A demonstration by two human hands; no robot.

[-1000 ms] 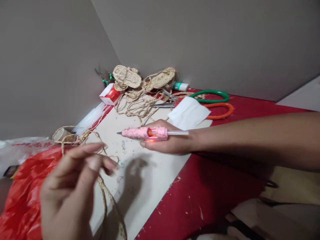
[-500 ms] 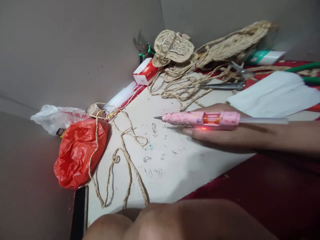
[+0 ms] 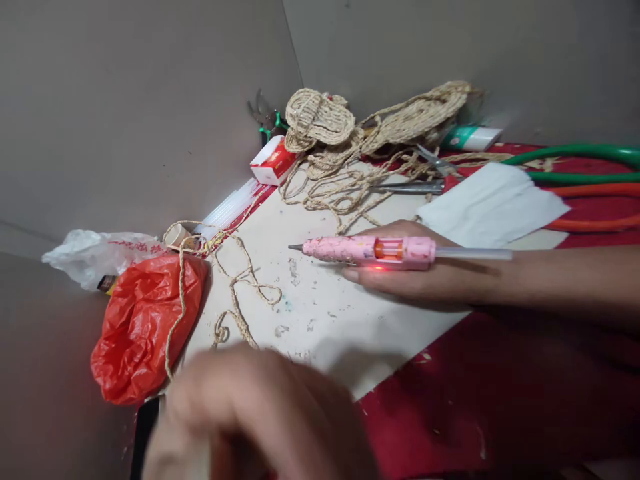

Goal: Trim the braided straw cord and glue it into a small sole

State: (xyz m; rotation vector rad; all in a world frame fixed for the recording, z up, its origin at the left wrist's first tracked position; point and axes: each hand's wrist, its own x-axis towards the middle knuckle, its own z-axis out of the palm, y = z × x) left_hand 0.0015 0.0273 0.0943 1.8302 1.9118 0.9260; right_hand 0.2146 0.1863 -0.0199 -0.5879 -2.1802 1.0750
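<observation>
My right hand (image 3: 415, 280) reaches in from the right and is closed around a pink hot glue gun (image 3: 345, 252). Its metal nozzle points left, a small red light glows on its side, and a clear glue stick (image 3: 475, 254) protrudes from the back. Close to the camera, my left hand (image 3: 270, 413) is curled and blurred, with a pale strip between its fingers. A braided straw rope (image 3: 240, 320) runs across the white board (image 3: 320, 300) and disappears behind this hand, so the strip looks like part of it.
Behind the board lie coiled straw rope (image 3: 320, 117), pliers (image 3: 273, 121), a red-and-white box (image 3: 273, 160), scissors (image 3: 410, 187) and a white tissue (image 3: 490, 203). Glue sticks (image 3: 227, 210), a red plastic bag (image 3: 145, 327) and a clear bag (image 3: 83, 257) line the left side.
My left hand has risen and curled, now covering the lower rope strands. The whole view has shifted, showing more of the scissor handles at right. The glue gun stays in my right hand.
</observation>
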